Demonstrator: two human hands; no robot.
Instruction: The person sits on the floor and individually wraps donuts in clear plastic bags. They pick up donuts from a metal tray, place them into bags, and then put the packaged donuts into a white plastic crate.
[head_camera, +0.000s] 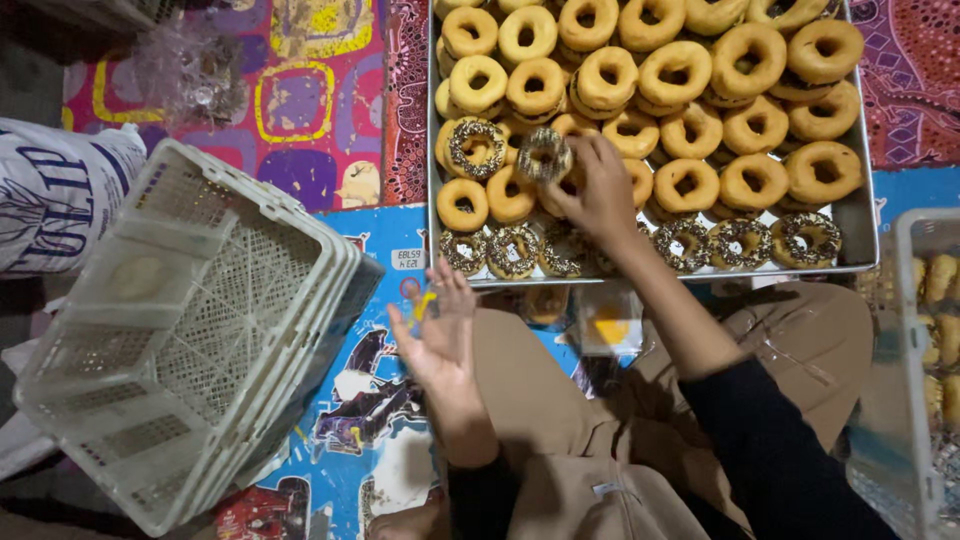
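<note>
Left hand open; right hand grips sprinkled doughnut over tray.

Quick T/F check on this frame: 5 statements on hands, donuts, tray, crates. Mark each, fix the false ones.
1. The right hand holds a sprinkled donut over the tray. True.
2. The left hand holds a donut. False: its grip is open, palm up, off the tray, only something small and yellow at the fingertips.
3. All donuts in the tray are sprinkled. False: most are plain donuts; sprinkled ones lie mainly along the near edge.
4. Stacked white crates sit tilted on the person's left. True.
5. The tray rests on bare wood. False: it lies on a colourful patterned mat.
</note>
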